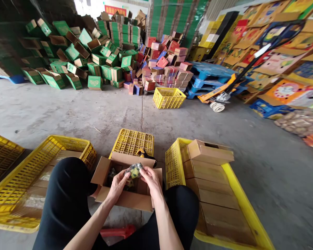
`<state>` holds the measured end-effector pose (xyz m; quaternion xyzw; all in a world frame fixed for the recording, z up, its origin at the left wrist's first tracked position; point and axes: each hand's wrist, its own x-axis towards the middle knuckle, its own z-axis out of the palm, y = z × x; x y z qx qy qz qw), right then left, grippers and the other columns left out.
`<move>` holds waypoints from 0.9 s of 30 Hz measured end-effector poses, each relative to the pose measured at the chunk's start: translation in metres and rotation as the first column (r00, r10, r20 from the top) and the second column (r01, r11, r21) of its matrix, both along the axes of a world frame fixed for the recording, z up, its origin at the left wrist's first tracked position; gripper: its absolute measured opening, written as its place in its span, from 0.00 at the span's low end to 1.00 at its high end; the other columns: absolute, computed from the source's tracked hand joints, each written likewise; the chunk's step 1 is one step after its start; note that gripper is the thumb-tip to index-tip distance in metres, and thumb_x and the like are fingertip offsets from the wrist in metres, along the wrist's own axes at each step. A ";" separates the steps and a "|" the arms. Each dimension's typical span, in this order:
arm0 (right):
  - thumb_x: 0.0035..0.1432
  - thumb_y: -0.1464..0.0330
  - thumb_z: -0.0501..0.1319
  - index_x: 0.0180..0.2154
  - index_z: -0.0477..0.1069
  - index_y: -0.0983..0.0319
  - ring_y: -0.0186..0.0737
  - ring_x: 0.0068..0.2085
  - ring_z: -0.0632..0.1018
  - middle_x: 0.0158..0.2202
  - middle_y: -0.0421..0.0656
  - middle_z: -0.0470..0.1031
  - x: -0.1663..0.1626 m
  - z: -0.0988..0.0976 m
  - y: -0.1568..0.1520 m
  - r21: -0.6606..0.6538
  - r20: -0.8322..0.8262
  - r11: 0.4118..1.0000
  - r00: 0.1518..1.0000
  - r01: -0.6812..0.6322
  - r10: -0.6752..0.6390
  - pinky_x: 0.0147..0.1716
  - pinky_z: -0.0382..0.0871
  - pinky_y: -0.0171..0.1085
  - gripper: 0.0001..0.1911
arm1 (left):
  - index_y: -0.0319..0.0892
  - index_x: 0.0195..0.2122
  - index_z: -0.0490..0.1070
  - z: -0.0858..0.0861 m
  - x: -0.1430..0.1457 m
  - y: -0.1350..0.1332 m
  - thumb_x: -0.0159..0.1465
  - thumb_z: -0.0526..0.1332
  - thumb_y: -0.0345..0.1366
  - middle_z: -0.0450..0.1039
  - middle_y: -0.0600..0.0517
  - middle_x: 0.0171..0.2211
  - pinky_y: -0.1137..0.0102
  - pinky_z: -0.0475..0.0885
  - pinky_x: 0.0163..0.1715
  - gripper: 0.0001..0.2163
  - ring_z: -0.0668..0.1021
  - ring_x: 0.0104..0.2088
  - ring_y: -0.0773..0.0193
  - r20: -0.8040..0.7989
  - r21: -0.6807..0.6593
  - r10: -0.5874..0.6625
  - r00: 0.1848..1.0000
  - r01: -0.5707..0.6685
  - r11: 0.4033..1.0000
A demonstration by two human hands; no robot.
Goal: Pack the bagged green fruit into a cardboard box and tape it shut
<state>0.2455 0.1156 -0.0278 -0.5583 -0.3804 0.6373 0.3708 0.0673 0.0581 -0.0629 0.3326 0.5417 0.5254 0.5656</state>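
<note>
Between my two hands is a small wrapped packet, mottled green and dark with a yellowish middle. My left hand grips its left end and my right hand its right end, thumbs on the near side. Both hands are over an open cardboard box whose flaps are folded outward. Several similar dark, mottled packets lie inside the box, partly hidden by my hands. A black and orange tool, perhaps a tape dispenser, lies just behind the box; its kind is unclear.
Yellow crates holding cardboard boxes stand at my left and right. An upturned yellow crate is behind the box. Farther off are another yellow crate, a pallet jack, blue pallets and heaped green boxes.
</note>
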 end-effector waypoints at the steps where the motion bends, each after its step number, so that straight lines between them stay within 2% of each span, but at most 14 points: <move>1: 0.38 0.45 0.78 0.39 0.80 0.59 0.53 0.48 0.84 0.42 0.46 0.84 0.001 0.001 0.000 0.013 0.002 1.000 1.000 0.005 -0.006 0.46 0.80 0.46 0.32 | 0.38 0.54 0.80 0.001 0.000 -0.001 0.61 0.67 0.61 0.83 0.44 0.43 0.68 0.77 0.36 0.32 0.81 0.38 0.57 -0.004 -0.007 0.010 1.000 -0.010 1.000; 5: 0.38 0.46 0.79 0.36 0.80 0.60 0.51 0.43 0.84 0.38 0.46 0.84 0.007 0.003 -0.005 0.050 0.002 0.999 1.000 0.005 -0.005 0.41 0.80 0.44 0.30 | 0.38 0.45 0.84 0.003 0.001 -0.003 0.59 0.65 0.66 0.83 0.46 0.36 0.70 0.75 0.32 0.32 0.80 0.33 0.60 0.004 -0.052 0.070 0.998 -0.070 0.996; 9: 0.41 0.48 0.78 0.34 0.78 0.59 0.44 0.38 0.83 0.35 0.42 0.82 0.012 0.004 -0.012 0.037 -0.032 0.998 0.998 0.047 -0.046 0.39 0.78 0.40 0.26 | 0.38 0.38 0.84 0.006 0.001 -0.003 0.57 0.66 0.67 0.82 0.47 0.31 0.70 0.74 0.32 0.32 0.79 0.30 0.61 0.034 -0.077 0.107 0.994 -0.104 0.992; 17: 0.43 0.50 0.78 0.35 0.75 0.58 0.41 0.35 0.82 0.35 0.40 0.80 0.014 0.003 -0.018 0.019 -0.097 0.997 0.993 0.071 -0.068 0.38 0.76 0.39 0.25 | 0.37 0.34 0.83 0.009 0.006 -0.003 0.53 0.70 0.67 0.81 0.47 0.30 0.72 0.74 0.31 0.32 0.79 0.28 0.64 0.176 -0.136 0.175 0.969 -0.152 0.979; 21: 0.42 0.50 0.78 0.35 0.76 0.59 0.40 0.34 0.81 0.33 0.40 0.80 0.014 0.004 -0.019 -0.002 -0.096 0.998 0.993 0.063 -0.063 0.37 0.76 0.37 0.25 | 0.37 0.34 0.82 0.005 0.006 -0.003 0.52 0.70 0.67 0.81 0.48 0.29 0.72 0.74 0.29 0.32 0.78 0.26 0.65 0.158 -0.139 0.190 0.969 -0.168 0.976; 23: 0.44 0.50 0.78 0.38 0.78 0.59 0.39 0.34 0.81 0.34 0.40 0.81 0.015 0.005 -0.020 0.006 -0.091 0.999 0.995 0.049 -0.048 0.36 0.77 0.37 0.25 | 0.37 0.33 0.81 0.003 0.005 -0.003 0.52 0.70 0.67 0.80 0.49 0.28 0.72 0.74 0.27 0.32 0.77 0.24 0.66 0.135 -0.141 0.202 0.970 -0.183 0.973; 27: 0.51 0.47 0.74 0.53 0.80 0.55 0.41 0.37 0.83 0.44 0.44 0.83 0.016 0.011 -0.021 0.046 -0.062 0.999 0.998 -0.009 0.012 0.40 0.80 0.40 0.32 | 0.37 0.32 0.80 -0.002 0.004 -0.002 0.52 0.70 0.67 0.79 0.50 0.27 0.73 0.73 0.26 0.32 0.75 0.24 0.68 0.156 -0.156 0.241 0.958 -0.217 0.964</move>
